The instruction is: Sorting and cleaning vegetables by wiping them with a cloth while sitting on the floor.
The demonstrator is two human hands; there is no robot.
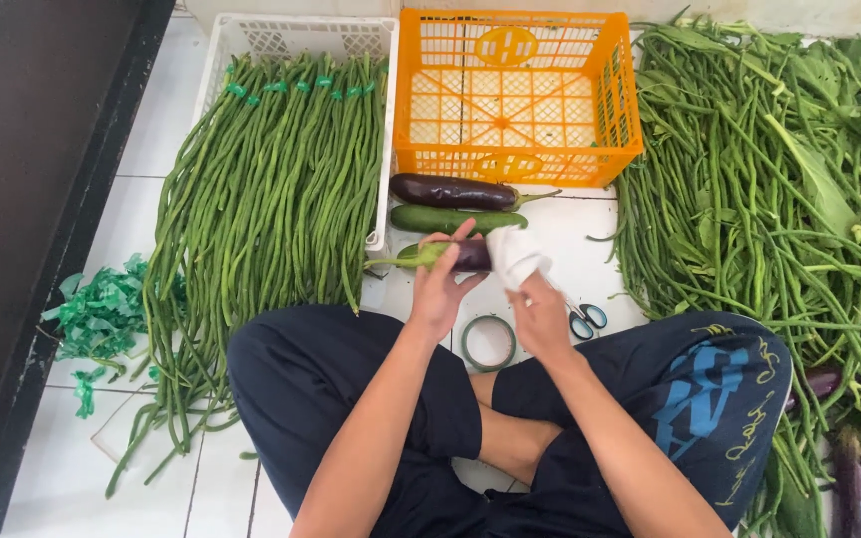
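Eggplant (462,256), dark purple with a green stem end, is being held just above the tiled floor (151,149) in front of the seated person's crossed legs. Its long axis is running left to right across the view, stem end pointing left. The left hand (440,289) is wrapping around the stem half, fingers curled over the top and thumb underneath. The right hand (540,317) is pinching a white cloth (516,255) and pressing it against the eggplant's right end, so the eggplant is lying just ahead of both hands, with the left hand gripping it directly and the right touching it only through the cloth.

Count of nearby items:
- One further purple eggplant (453,191) and one green cucumber (455,219) are lying side by side on the floor, just beyond the held eggplant, both parallel to it.
- One orange crate (515,164) is standing empty behind them.
- One white crate (251,35) is holding bundled long beans (281,189) to the left.
- One roll of green tape (488,342) and one pair of scissors (587,319) are lying near the right hand.
- Loose long beans and leafy greens (779,179) are piled at the right.
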